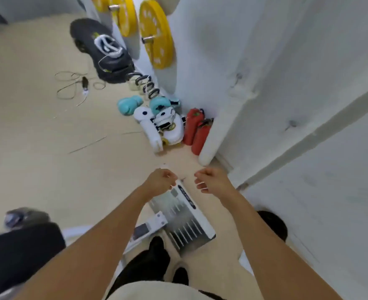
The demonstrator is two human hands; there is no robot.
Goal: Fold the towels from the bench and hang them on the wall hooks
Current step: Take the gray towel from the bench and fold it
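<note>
two bare arms reach forward and down from the bottom of the view, over a pale floor (38, 148). the left hand (160, 179) is curled into a loose fist, fingers folded in toward the palm, and a small white bit shows just above its knuckles; whether it is pinching that bit i cannot tell. the right hand (212, 179) is also loosely curled, fingers bent under, with nothing clearly in it. the two hands sit near each other but apart, with a gap between them.

white towels hang flat against the white wall on the right: one long towel (213, 126) drops down to a rounded end just above the floor, beyond the right hand, and a wider one (287, 61) hangs beside it higher up. no hooks can be made out; they are hidden or too blurred.

below the hands lies a white and grey striped scale-like board (185, 221) on the floor. past the hands, along the foot of the wall, sit white boxing gloves (157, 126), teal boxing gloves (129, 105) and red fire extinguishers (197, 131). further back are yellow weight plates (157, 35) on pegs and a black punch bag (105, 53) lying on the floor. a dark padded table (20, 252) edge shows at lower left.
</note>
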